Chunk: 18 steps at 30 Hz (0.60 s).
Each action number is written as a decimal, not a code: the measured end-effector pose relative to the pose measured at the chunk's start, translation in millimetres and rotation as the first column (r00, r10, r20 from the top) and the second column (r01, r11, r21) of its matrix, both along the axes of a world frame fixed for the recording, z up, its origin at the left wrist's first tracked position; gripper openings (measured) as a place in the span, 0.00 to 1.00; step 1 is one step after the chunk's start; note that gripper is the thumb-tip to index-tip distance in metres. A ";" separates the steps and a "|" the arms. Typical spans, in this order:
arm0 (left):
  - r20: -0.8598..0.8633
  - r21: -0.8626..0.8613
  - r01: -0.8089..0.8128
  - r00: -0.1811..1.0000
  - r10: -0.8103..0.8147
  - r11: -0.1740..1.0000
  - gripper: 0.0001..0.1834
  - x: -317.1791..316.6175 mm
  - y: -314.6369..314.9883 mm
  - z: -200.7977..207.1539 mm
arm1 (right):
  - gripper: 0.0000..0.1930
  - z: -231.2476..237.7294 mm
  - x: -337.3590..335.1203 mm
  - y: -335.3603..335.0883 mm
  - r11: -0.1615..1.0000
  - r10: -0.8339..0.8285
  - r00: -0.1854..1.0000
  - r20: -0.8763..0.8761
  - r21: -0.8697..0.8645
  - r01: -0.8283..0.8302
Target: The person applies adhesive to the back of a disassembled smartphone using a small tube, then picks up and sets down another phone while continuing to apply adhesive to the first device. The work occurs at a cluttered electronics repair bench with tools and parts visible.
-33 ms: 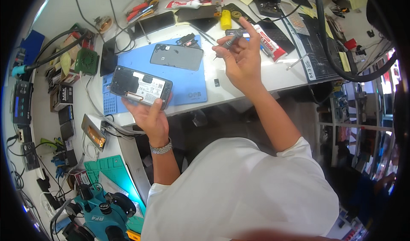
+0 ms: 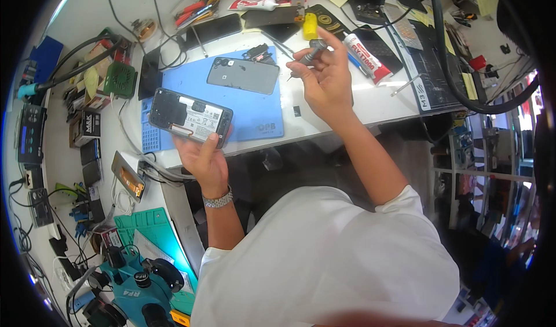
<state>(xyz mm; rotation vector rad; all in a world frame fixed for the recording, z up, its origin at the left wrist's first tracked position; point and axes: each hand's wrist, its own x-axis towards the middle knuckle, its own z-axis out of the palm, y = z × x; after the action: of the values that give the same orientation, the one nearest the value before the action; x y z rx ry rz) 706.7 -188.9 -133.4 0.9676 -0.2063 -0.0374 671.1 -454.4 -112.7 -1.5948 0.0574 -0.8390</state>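
My left hand (image 2: pixel 200 158) grips an opened smartphone (image 2: pixel 200 118), its inner side up, with the pale battery and dark upper section exposed. The thumb presses on its near right edge. In my right hand (image 2: pixel 325 86) is a small grey-handled screwdriver (image 2: pixel 314 53), its thin tip pointing down and left, well apart from the phone. The index finger is raised beside its handle. A detached grey phone back cover (image 2: pixel 243 75) lies on the blue work mat (image 2: pixel 260 110), beyond the held phone. A small dark piece (image 2: pixel 297 111) sits on the white bench right of the mat.
Glue tubes (image 2: pixel 368 59), a yellow bottle (image 2: pixel 310 27) and dark phones (image 2: pixel 217 30) line the bench's back. A thick black cable (image 2: pixel 443 55) arches at the right. A teal microscope (image 2: pixel 139 292) stands at lower left, beside a green mat (image 2: pixel 147 225).
The view has shifted slightly, so the bench things appear a little farther right. My right hand with the screwdriver has moved slightly left. The phone stays in my left hand.
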 end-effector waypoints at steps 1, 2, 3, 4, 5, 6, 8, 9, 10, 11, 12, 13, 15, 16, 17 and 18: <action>0.010 -0.035 0.012 1.000 -0.011 0.999 0.49 3.9 6.0 3.1 | 0.36 -5.8 7.1 5.7 0.999 0.017 1.000 -0.010 0.032 -0.017; -0.039 -0.039 -0.023 0.999 0.021 0.999 0.47 7.0 10.7 5.9 | 0.36 -11.2 11.9 11.0 0.998 0.037 0.999 -0.028 0.055 -0.036; 0.010 -0.102 0.074 0.997 -0.073 0.992 0.44 3.3 14.4 7.4 | 0.36 -15.6 17.0 16.0 0.996 0.059 0.997 -0.044 0.075 -0.055; -0.012 -0.168 0.073 0.997 -0.076 0.983 0.44 1.6 15.1 7.6 | 0.35 -19.5 20.9 21.4 0.993 0.079 0.995 -0.061 0.097 -0.073; -0.026 -0.234 0.073 0.996 -0.081 0.970 0.44 1.0 15.5 8.0 | 0.34 -22.4 24.8 26.3 0.992 0.072 0.995 -0.072 0.107 -0.064; -0.008 -0.306 0.094 0.995 -0.102 0.947 0.44 0.2 15.2 7.8 | 0.34 -24.3 28.9 31.4 0.989 0.094 0.994 -0.063 0.119 -0.086; -0.061 -0.394 0.108 0.988 -0.143 0.913 0.40 -2.8 13.4 6.2 | 0.33 -26.0 35.9 40.4 0.984 0.113 0.991 -0.078 0.148 -0.100; -0.054 -0.525 0.160 0.974 -0.220 0.836 0.40 0.9 9.6 4.3 | 0.32 -25.3 44.4 40.5 0.987 0.116 0.989 -0.088 0.119 -0.105; -0.053 -0.634 0.203 0.951 -0.303 0.746 0.40 0.7 9.1 3.5 | 0.32 -24.3 50.2 42.4 0.987 0.131 0.988 -0.086 0.102 -0.122; -0.043 -0.677 0.247 0.927 -0.372 0.694 0.43 -1.1 9.7 2.7 | 0.32 -23.6 54.5 45.0 0.987 0.144 0.986 -0.085 0.084 -0.136; -0.067 -0.666 0.243 0.922 -0.381 0.706 0.42 -3.2 10.6 2.4 | 0.32 -22.9 58.2 47.7 0.986 0.155 0.984 -0.087 0.069 -0.149; -0.094 -0.649 0.243 0.914 -0.394 0.721 0.41 -7.0 11.5 1.6 | 0.31 -22.4 62.7 50.5 0.986 0.162 0.983 -0.084 0.056 -0.158; -0.136 -0.605 0.253 0.902 -0.411 0.755 0.40 -13.5 12.8 0.3 | 0.30 -21.5 69.4 55.2 0.985 0.172 0.977 -0.127 0.017 -0.171; -0.155 -0.576 0.259 0.897 -0.414 0.775 0.40 -16.7 13.4 -0.1 | 0.29 -21.6 71.7 57.8 0.983 0.180 0.974 -0.137 0.001 -0.182; -0.174 -0.547 0.263 0.893 -0.416 0.795 0.39 -20.1 13.8 -0.5 | 0.29 -22.0 73.1 60.3 0.982 0.185 0.970 -0.158 0.005 -0.187; -0.192 -0.517 0.269 0.889 -0.416 0.813 0.39 -22.2 13.8 -1.0 | 0.28 -22.8 74.9 62.6 0.981 0.194 0.967 -0.165 0.007 -0.195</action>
<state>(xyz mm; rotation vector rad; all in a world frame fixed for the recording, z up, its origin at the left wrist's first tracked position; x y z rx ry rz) 684.6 -175.1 -134.4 0.4047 -0.1024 -0.4512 746.0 -391.8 -135.4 -1.6463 0.0147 -0.5546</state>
